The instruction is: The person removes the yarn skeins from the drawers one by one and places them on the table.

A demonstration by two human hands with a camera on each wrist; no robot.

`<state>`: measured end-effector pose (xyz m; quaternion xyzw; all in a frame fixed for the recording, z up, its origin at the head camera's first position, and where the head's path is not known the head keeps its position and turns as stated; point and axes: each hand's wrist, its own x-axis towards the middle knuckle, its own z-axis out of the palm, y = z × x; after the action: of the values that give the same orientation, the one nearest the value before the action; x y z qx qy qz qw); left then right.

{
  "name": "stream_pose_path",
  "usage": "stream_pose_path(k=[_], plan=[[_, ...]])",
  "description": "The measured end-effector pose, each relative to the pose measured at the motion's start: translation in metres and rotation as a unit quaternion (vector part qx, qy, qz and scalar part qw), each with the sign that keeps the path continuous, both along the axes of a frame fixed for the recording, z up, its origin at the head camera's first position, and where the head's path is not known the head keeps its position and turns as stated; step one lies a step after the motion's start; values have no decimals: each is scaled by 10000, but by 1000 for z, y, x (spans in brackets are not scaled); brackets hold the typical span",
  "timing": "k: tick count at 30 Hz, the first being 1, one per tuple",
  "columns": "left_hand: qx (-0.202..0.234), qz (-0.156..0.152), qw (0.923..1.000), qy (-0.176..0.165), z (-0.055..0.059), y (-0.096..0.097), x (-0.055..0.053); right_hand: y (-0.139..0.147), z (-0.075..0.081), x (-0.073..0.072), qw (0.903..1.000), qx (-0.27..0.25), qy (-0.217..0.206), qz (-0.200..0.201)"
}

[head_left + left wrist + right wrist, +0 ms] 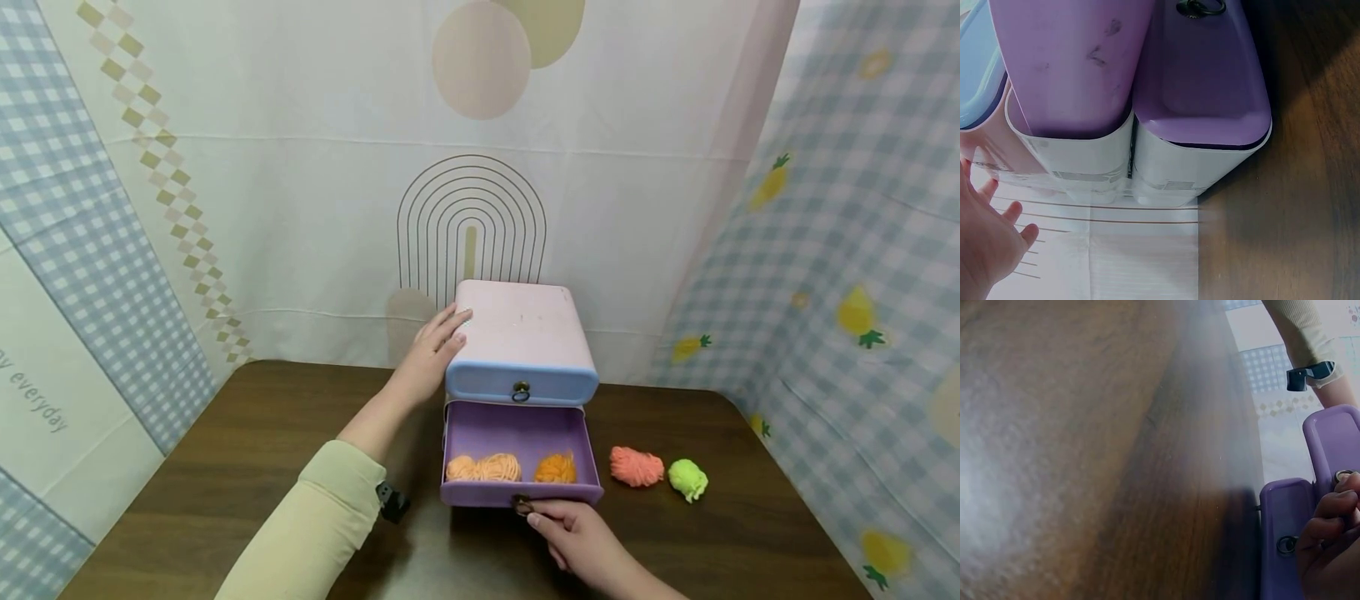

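Note:
A small drawer cabinet [525, 325] with a pale pink top stands on the table. Its upper blue drawer [480, 382] is closed, while the purple drawer [517, 433] below it is pulled out. Inside lie a peach yarn bundle [498, 467] and an orange yarn bundle [556, 469], close behind the drawer front. My left hand [431, 354] rests against the cabinet's upper left side, fingers extended over the edge. With thumb and fingers, my right hand [581, 537] pinches the ring pull [522, 506] of the purple drawer. A closed lower purple drawer [1204, 81] shows in the left wrist view.
Right of the cabinet, a coral yarn bundle [636, 467] and a lime green yarn ball [687, 480] lie on the brown wooden table [300, 417]. Printed cloth [315, 225] hangs behind the table and along both sides.

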<state>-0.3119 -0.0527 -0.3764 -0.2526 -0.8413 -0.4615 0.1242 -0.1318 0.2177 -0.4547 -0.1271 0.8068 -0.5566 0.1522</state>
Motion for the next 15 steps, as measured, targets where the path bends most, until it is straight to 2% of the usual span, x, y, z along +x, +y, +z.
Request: stream_pose_path(k=[15], plan=[[38, 5, 10000, -30, 3, 0, 3, 0, 4, 10, 9999, -6, -51, 152]])
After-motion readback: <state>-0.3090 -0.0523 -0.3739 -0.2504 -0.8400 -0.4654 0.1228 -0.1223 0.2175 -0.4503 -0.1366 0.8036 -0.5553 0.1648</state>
